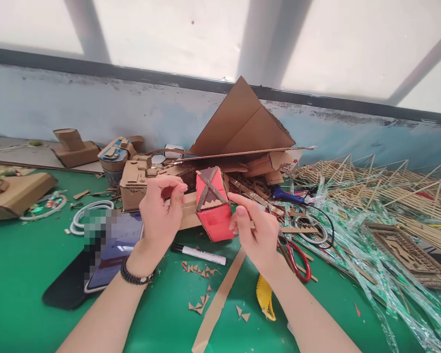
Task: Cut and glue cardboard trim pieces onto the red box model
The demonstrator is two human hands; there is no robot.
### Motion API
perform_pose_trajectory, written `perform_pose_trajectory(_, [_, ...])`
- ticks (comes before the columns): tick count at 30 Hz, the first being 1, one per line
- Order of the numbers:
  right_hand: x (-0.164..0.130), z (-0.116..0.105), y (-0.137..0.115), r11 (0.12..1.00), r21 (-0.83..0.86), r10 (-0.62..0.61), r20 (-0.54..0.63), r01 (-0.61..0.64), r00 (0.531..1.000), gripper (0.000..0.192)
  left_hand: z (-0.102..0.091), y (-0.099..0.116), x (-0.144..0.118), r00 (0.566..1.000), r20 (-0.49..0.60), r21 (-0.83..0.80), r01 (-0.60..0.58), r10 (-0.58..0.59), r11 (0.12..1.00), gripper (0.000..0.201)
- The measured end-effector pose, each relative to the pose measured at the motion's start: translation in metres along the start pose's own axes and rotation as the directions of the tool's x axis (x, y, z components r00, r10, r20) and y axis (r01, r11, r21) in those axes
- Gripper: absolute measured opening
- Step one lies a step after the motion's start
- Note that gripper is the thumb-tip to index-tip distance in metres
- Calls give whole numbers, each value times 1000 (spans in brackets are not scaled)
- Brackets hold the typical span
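Observation:
In the middle, a small red and brown cardboard box (215, 223) is held up and tilted. Two dark strips cross in an X on its upper face, above a jagged, tooth-like edge. My right hand (255, 228) grips its right side with curled fingers and thumb. To the left of the box, apart from it, my left hand (161, 208) is closed in a pinch; anything between its fingertips is too small to make out. Below lie a white marker (204, 256) with a black cap, a long cardboard strip (220, 301) and small cardboard triangles (198, 306).
At left are a tablet (113, 255), a coiled white cable (90, 215) and cardboard models (134, 184). Red-handled scissors (299, 260), a yellow cutter (265, 296) and a blue glue gun (286, 195) lie right. Wooden sticks (382, 186) and plastic wrap (371, 274) spread beyond.

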State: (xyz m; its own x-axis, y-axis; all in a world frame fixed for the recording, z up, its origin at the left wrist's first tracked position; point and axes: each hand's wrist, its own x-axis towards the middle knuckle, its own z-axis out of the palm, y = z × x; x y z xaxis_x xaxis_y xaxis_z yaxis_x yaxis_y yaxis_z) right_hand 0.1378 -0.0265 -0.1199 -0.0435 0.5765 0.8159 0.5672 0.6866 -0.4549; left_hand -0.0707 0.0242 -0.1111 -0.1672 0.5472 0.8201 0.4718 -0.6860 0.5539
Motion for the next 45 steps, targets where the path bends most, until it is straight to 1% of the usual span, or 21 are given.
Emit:
perform_pose_trajectory(3, [0,1,2,1000,6,24,12,-24,1000,32,1,-8,-5,1000,-17,60,12,-11,998,35])
perform_pose_trajectory(5, [-2,3,4,999,17,42,21,-42,999,32,2,-8,-7,1000,-12,80,26,-26,996,38])
perform_pose_trajectory(9, [-4,4,7,996,32,84,46,-86,995,32,3,1,-7,999,35,43,37,-38,998,30])
perform_pose_trajectory(12, [-5,4,7,994,13,108,66,-109,992,34,6,7,-8,997,77,-20,13,-11,1000,21])
perform_pose_trajectory(15, [-5,2,6,994,6,109,73,-109,991,34,10,8,-11,995,103,-44,-14,18,999,16])
perform_pose_trajectory(18, [-5,1,5,995,17,101,80,-103,992,34,13,7,-14,991,127,-38,-24,28,999,18])
perform_pose_trajectory(22, [-5,0,3,997,13,75,63,-76,995,34,12,6,-16,990,143,-16,1,1,1000,25])
perform_pose_trajectory(28, [-2,-3,2,999,21,36,32,-37,999,32,9,8,-13,995,101,34,-4,0,999,32])
perform_pose_trajectory(32, [-1,-2,-2,1000,4,11,44,-11,999,34,10,10,-12,998,50,-7,-47,47,999,30])
perform_pose_trajectory(35, [-1,0,-6,997,-7,-75,98,76,992,35,11,10,-11,997,-5,-37,-74,74,997,27])
perform_pose_trajectory(37, [0,-2,-5,995,-28,-93,89,96,992,33,12,7,-11,996,-30,-67,-83,81,994,27])
perform_pose_trajectory(38, [1,-5,-2,997,-46,-59,55,61,997,33,12,5,-11,996,-33,-89,-81,78,993,27])
perform_pose_trajectory(39, [3,-9,2,998,-64,10,3,-9,1000,33,12,3,-10,997,-32,-109,-79,76,991,26])
perform_pose_trajectory(40, [5,-14,8,991,-80,102,-58,-107,993,34,11,1,-10,997,-28,-121,-80,77,989,25])
perform_pose_trajectory(42, [11,-25,24,940,-118,300,-151,-319,942,41,10,-2,-9,996,-22,-112,-93,91,989,23])
perform_pose_trajectory(43, [14,-30,32,910,-155,363,-157,-386,919,45,9,-4,-9,995,-25,-93,-101,99,990,23])
perform_pose_trajectory(44, [16,-34,41,875,-222,412,-122,-429,903,46,8,-5,-8,994,-26,-74,-105,103,992,23])
perform_pose_trajectory(45, [18,-37,49,835,-321,444,-86,-447,892,45,8,-5,-8,995,-24,-56,-103,102,993,23])
